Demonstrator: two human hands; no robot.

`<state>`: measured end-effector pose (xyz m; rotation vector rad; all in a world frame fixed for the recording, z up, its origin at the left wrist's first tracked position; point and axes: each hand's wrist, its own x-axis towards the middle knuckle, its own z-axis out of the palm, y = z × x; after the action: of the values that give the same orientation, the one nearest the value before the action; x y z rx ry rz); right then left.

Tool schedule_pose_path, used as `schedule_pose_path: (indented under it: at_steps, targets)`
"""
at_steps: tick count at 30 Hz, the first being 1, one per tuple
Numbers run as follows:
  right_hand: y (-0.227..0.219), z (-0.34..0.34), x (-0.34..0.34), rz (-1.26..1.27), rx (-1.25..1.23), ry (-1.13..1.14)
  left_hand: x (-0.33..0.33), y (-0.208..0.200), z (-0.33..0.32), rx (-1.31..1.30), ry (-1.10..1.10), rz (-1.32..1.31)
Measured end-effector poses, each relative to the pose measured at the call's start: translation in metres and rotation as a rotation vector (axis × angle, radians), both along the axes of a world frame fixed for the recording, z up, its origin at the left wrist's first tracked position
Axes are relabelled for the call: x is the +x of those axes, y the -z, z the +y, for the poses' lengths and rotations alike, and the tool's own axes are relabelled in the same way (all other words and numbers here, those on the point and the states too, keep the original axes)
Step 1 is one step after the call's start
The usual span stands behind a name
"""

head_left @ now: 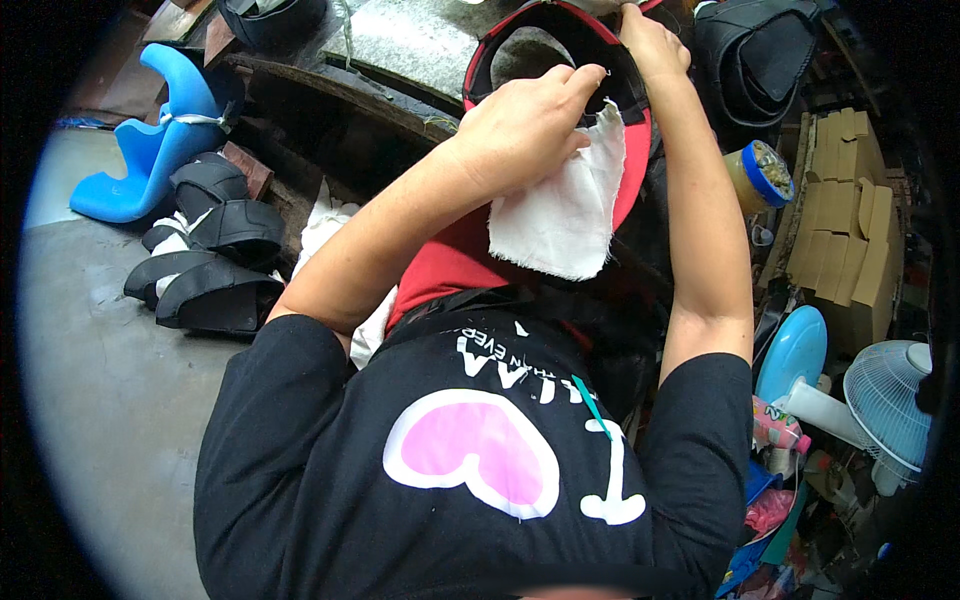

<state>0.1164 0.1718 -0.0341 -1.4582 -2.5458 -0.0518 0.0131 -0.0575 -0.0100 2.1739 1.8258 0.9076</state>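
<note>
A red and black cap (pixel 633 185) is at the top middle, its dark inside facing me. My left hand (pixel 530 120) reaches across the cap's opening, with fingers and thumb closed on a white cloth (pixel 560 222). The cloth has frayed edges and hangs down below the hand, over part of the cap. Its upper end is partly hidden by my fingers. My right hand (pixel 655 48) is curled at the cap's far right edge, gripping it; its fingertips are mostly hidden near the picture's upper rim.
Black curved pieces (pixel 225 250) are stacked on the left beside a blue curved form (pixel 165 140). More black pieces (pixel 755 60) lie at the upper right. A blue-lidded jar (pixel 765 177), cardboard boxes (pixel 845 210) and a fan (pixel 885 405) stand on the right.
</note>
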Motion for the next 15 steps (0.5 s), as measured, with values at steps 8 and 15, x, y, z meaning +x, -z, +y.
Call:
schedule_pose_path:
  at_steps: [8,15]
  targets:
    - [-0.009,0.0,0.059,0.193,-0.371,-0.009,-0.011,-0.006,0.011,-0.132,0.144,0.173]
    - [-0.059,-0.131,0.14,1.11,-0.661,-0.264,-0.022,-0.009,0.024,-0.129,0.164,0.088]
